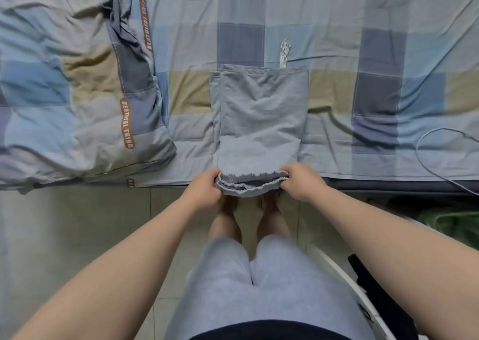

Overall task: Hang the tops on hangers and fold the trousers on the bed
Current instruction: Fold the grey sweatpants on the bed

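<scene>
Light blue-grey trousers [259, 121] lie flat on the bed [337, 41], folded into a narrow strip that runs from the middle of the sheet to the bed's near edge. My left hand [204, 188] grips the left corner of the near end, which has a frayed hem. My right hand [300, 181] grips the right corner of the same end. That end is lifted slightly off the bed edge. A white fringe or cord [284, 53] sticks out past the far end of the trousers.
A crumpled checked quilt [77, 80] with brown lettered labels fills the bed's left part. A thin pale cable [435, 158] loops over the sheet at the right. My legs and feet stand on the tiled floor [64, 236]. A white frame and dark objects [368, 282] sit at lower right.
</scene>
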The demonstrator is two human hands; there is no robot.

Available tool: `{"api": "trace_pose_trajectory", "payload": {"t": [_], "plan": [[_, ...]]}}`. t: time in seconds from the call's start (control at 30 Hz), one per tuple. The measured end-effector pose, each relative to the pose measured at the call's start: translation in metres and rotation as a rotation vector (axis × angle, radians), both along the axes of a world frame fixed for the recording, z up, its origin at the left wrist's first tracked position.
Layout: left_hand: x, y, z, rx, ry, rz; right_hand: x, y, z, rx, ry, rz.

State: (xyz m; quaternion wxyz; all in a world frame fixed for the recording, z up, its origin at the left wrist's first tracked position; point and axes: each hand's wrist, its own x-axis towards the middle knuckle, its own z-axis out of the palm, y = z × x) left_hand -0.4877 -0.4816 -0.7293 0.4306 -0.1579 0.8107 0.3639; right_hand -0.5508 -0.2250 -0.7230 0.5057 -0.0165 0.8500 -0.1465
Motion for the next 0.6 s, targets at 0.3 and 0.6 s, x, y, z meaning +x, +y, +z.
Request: {"api": "trace_pose_trajectory", "payload": {"t": [0.3,0.6], "plan": [[-0.115,-0.001,-0.04,-0.015,0.157,0.332,-0.123,-0.009,-0.048,-0.204,0.153,-0.612],[-0.239,0.013,-0.141,-0.141,0.365,0.429,-0.241,-0.016,-0.15,-0.253,0.306,-0.779]]}}
